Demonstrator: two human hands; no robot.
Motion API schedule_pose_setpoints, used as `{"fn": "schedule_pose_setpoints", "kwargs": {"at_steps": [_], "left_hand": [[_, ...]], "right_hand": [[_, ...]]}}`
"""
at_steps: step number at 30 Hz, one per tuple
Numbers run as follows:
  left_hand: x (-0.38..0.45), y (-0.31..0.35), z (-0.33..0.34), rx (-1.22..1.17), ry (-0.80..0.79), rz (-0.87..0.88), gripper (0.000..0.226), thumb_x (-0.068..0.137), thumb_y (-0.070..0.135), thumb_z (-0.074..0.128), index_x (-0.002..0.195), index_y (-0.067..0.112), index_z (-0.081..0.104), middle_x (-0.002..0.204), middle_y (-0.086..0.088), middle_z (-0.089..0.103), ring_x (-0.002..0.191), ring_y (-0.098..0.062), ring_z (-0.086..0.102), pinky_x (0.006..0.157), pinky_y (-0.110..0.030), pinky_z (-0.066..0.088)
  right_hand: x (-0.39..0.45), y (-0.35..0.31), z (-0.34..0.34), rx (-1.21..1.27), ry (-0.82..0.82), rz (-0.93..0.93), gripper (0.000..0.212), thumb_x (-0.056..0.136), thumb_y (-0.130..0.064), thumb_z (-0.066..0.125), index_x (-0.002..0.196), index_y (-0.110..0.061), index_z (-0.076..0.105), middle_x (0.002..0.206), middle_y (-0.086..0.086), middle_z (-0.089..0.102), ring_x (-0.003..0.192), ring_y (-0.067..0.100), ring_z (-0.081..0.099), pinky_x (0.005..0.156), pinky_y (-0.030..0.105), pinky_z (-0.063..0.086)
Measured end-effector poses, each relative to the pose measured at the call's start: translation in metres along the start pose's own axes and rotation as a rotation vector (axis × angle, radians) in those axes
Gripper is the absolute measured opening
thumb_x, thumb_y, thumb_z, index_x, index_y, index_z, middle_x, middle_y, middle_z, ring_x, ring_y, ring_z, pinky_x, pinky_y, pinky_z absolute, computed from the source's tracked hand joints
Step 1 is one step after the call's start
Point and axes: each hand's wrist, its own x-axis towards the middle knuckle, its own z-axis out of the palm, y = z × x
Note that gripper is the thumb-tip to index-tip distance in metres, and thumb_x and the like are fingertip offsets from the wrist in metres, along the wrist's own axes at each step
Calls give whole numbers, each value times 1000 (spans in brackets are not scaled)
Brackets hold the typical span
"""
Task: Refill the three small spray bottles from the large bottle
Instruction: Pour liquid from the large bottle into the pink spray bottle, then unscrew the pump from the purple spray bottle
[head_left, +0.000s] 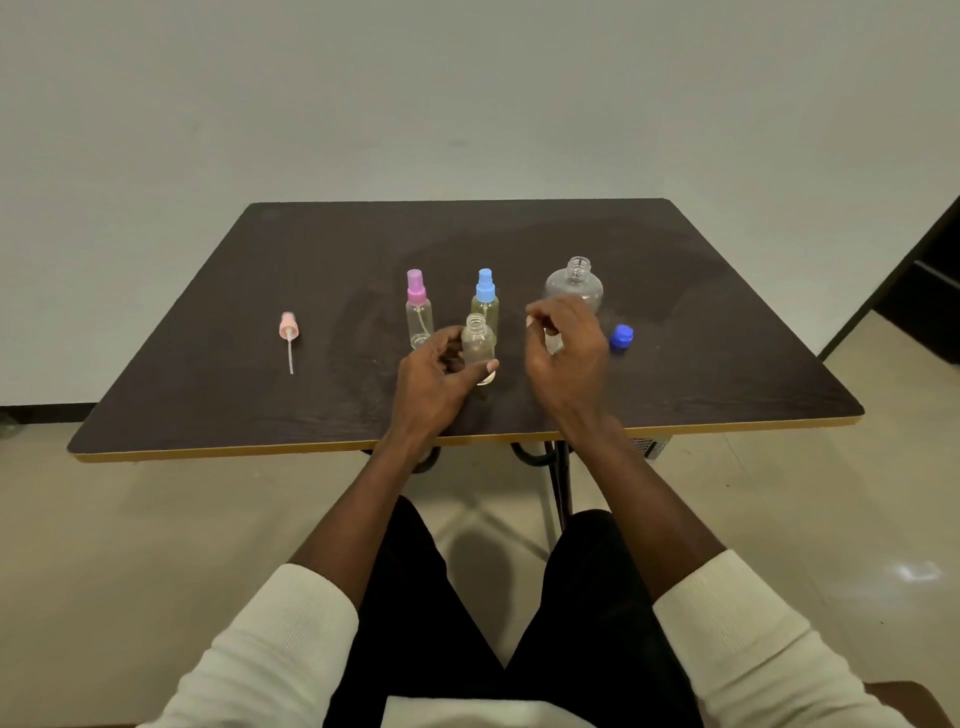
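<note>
Now the left hand (434, 376) grips an uncapped small bottle (478, 349) upright on the tabletop (208, 374), near the front edge. The right hand (569, 351) hovers beside it w/ fingers curled; whether they pinch sth cannot be told. The large bottle (574, 283) stands open behind, its blue cap (621, 336) just beside. Likely step: ready to pour; next needs lifting the large bottle & aiming at the narrow neck. Pink-capped bottle (418, 312) & blue-capped bottle (485, 306) wait; the pink sprayer (288, 335) lies well apart. Dark tabletop, pale wall, tiled floor.

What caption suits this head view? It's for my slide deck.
Left hand holds an uncapped small bottle on the table; right hand hovers before the open large bottle.
</note>
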Motion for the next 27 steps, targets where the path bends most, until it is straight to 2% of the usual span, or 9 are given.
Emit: {"fn": "schedule_pose_setpoints", "kwargs": {"at_steps": [4,9,13,19,22,24,27], "left_hand": [[-4,-1,-37,17,92,-4,41,79,19,86,111,35,66,101,2,76,95,-22,72,86,-35,59],[-3,-8,-95,84,233,-6,41,80,20,86,117,19,68,99,12,73,92,-2,71,83,-17,55],[7,-25,-146,186,383,-34,44,79,30,86,118,17,70,103,5,75,93,-9,72,83,-25,59],[31,-42,-197,253,511,-119,44,81,29,85,120,17,68,108,4,72,95,-9,68,82,-21,56],[44,-53,-210,276,509,-157,44,84,25,82,123,13,68,116,-3,73,101,-14,69,76,-11,50],[50,-60,-214,287,493,-176,44,86,23,81,125,11,67,118,-4,73,102,-15,69,73,-6,48],[59,-71,-216,293,466,-190,44,87,21,80,128,10,67,120,-6,73,105,-17,70,79,-13,52]], "right_hand": [[-4,-16,29,68,-220,41,13,82,5,60,86,-4,68,85,6,64,77,16,57,69,27,49],[-16,-44,85,78,-462,12,14,85,-1,61,90,-8,72,88,3,67,78,10,57,72,22,48],[-19,-66,127,105,-588,-1,17,88,-2,58,94,-9,73,93,2,68,82,8,57,76,19,46],[-16,-81,170,103,-678,82,19,92,-5,57,102,-7,73,103,6,68,93,16,61,85,28,51],[-17,-78,184,70,-712,171,20,93,-4,55,105,-8,71,107,7,67,98,19,61,89,33,52],[-19,-75,187,64,-707,202,20,93,-3,55,104,-8,71,106,7,66,97,19,61,87,31,52],[-20,-71,190,76,-685,233,20,93,-3,56,106,-8,70,107,6,66,97,17,61,86,28,51]]}}
